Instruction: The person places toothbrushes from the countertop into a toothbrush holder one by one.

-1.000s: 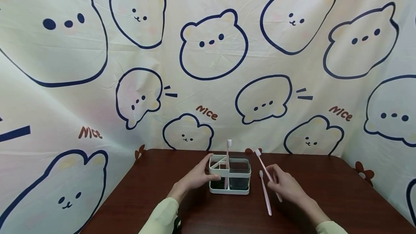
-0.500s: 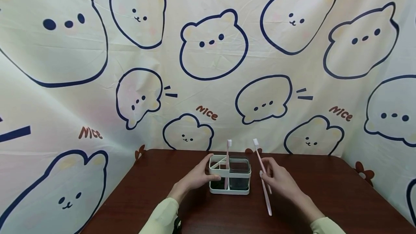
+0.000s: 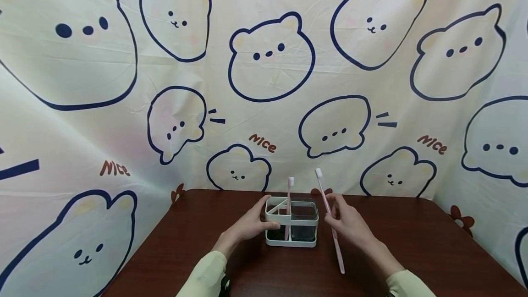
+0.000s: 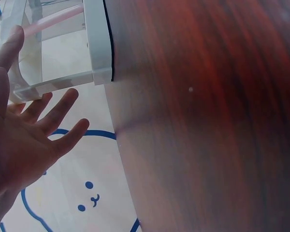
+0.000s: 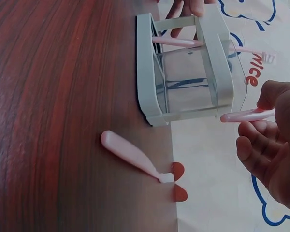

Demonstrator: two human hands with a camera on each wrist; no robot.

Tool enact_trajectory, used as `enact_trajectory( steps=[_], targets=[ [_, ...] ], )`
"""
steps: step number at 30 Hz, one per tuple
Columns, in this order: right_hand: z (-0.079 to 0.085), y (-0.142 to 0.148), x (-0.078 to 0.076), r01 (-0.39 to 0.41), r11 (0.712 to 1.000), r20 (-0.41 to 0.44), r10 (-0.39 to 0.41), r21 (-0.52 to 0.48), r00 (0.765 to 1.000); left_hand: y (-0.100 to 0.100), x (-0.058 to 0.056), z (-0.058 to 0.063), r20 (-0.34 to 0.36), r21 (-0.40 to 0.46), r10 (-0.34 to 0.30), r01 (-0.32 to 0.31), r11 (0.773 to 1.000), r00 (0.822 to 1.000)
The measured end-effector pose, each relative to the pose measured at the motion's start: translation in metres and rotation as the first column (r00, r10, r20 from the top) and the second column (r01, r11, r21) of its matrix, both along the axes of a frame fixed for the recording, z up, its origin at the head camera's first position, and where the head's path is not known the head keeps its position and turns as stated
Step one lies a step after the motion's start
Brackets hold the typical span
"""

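Note:
My left hand holds the left side of a white toothbrush holder, thumb across the front and fingers behind. One pink toothbrush stands in the holder, bristles up, beside a clear cup in the right half. To the right of the holder, my right hand pinches a second pink toothbrush between thumb and fingers, head up and leaning left. In the right wrist view its handle end is close to the holder's upper frame. A third pink toothbrush lies on the table below the right hand.
The dark brown wooden table carries the holder near its far edge. Behind and at both sides hangs a pale cloth printed with blue-outlined bear faces.
My right hand has lifted its toothbrush and moved it left, closer to the holder; the brush now overlaps the one lying on the table. My left hand and the holder stay in place.

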State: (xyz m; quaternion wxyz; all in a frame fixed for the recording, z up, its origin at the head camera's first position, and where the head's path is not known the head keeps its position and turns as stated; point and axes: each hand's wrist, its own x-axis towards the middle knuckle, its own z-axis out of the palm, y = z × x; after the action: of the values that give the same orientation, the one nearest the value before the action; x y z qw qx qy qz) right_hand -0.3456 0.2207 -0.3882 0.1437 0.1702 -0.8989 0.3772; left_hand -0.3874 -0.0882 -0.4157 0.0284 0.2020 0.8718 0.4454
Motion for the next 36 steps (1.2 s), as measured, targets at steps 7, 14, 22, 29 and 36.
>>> enact_trajectory(
  steps=[7,14,22,29,36],
  targets=[
    [0.006,-0.008,-0.001,-0.025,0.999,0.007,0.026,-0.045,1.0,0.0,0.001,0.001,-0.001,-0.002,0.0,0.0,1.0,1.0],
    [0.013,-0.015,-0.002,-0.021,0.999,-0.07,0.019,-0.034,0.997,0.0,0.001,0.001,-0.005,-0.007,0.0,0.0,1.0,1.0],
    [0.022,-0.027,-0.001,-0.011,0.999,-0.119,0.007,-0.034,0.993,0.0,0.0,0.001,-0.006,-0.007,-0.002,0.002,1.0,1.0],
    [0.03,-0.037,-0.002,0.009,1.0,-0.201,-0.005,0.015,0.98,0.0,0.0,0.001,-0.01,-0.012,0.005,-0.005,1.0,1.0],
    [0.034,-0.046,-0.003,-0.027,1.0,-0.178,0.025,-0.01,0.984,0.0,0.0,0.0,-0.01,-0.019,0.011,-0.011,1.0,1.0]
  ],
)
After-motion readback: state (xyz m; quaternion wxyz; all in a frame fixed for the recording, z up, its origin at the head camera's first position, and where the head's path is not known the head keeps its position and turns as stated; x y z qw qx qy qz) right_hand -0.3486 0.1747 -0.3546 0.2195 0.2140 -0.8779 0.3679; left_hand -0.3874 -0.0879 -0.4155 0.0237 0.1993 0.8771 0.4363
